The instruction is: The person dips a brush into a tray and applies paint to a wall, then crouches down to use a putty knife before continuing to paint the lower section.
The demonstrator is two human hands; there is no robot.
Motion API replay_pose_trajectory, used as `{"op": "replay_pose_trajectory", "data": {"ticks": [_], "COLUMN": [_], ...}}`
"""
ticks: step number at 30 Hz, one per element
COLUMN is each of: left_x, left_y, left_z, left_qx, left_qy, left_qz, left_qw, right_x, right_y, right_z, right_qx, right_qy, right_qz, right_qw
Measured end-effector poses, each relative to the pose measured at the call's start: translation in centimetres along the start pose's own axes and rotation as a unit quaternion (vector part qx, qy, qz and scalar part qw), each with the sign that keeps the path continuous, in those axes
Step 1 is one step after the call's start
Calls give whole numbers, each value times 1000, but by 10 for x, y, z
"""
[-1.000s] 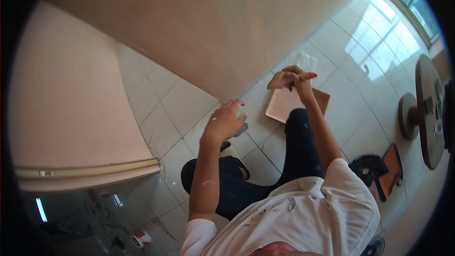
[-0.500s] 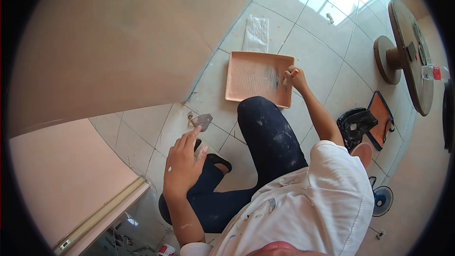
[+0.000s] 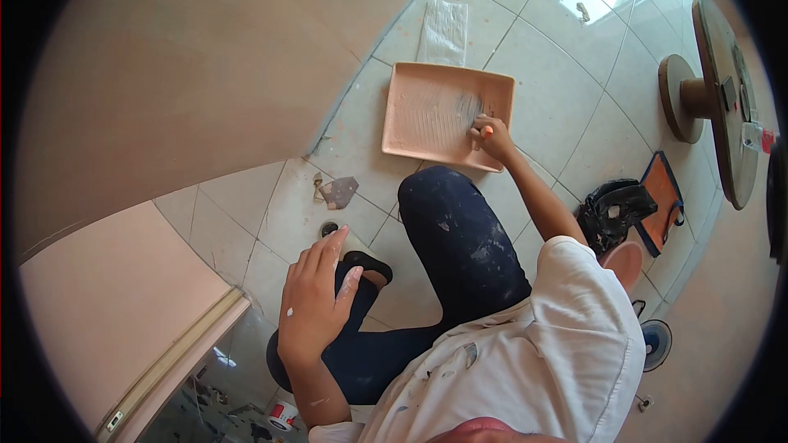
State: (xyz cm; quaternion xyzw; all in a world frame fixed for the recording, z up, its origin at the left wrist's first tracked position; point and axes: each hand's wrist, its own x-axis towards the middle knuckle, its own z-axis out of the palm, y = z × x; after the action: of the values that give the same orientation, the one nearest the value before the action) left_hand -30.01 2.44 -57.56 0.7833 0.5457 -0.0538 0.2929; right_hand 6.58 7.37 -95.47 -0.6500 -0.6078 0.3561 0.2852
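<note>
A wide pink paint tray point(image 3: 394, 141) lies on the floor in front of my right knee, with a ribbed bottom and grey streaks toward its right side. Inside its right half, my right hand point(image 3: 492, 138) is closed around an orange-handled tool point(image 3: 487, 131). Its working end is hidden below my fingers, so the exact kind cannot be told. My left hand point(image 3: 314, 299) holds nothing; its fingers are stretched out above my bent left leg. Dried white spots mark its back. Beyond its fingertips, a grey flat scrap point(image 3: 338, 192) lies on the tiles.
A clear plastic sheet point(image 3: 445, 30) lies behind the tray. Pink walls point(image 3: 205, 57) stand at the left. To the right are a black bag point(image 3: 611, 215), an orange flat case point(image 3: 662, 201), a pink bucket point(image 3: 624, 264), a wooden spool table point(image 3: 712, 98) and a fan point(image 3: 655, 344).
My right hand has moved left within the tray, taking the orange-handled tool with it. The camera view has shifted slightly. My left hand stays stretched out over my leg.
</note>
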Motion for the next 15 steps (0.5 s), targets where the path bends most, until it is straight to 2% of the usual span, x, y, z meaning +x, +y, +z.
{"op": "replay_pose_trajectory", "data": {"ticks": [2,6,8,9,11,12,15], "left_x": [0,3,4,3,5,6,8], "left_y": [-2,2,4,5,6,6,4], "left_z": [1,0,0,0,0,1,2], "left_qx": [6,3,-25,-25,-18,-15,-20], "left_qy": [-2,-5,2,-1,-3,-2,3], "left_qz": [-11,-9,-13,-11,-9,-8,-7], "left_qw": [1000,1000,1000,1000,1000,1000,1000], "right_x": [-9,-11,-19,-25,-29,-28,-30], "right_y": [0,-18,-21,-16,6,12,-14], "right_z": [12,13,18,27,47,46,25], "right_qx": [59,7,63,63,-7,16,-2], "right_qy": [19,63,122,122,186,195,237], "right_qz": [9,-3,80,83,172,218,238], "right_qw": [998,998,987,987,967,956,942]}}
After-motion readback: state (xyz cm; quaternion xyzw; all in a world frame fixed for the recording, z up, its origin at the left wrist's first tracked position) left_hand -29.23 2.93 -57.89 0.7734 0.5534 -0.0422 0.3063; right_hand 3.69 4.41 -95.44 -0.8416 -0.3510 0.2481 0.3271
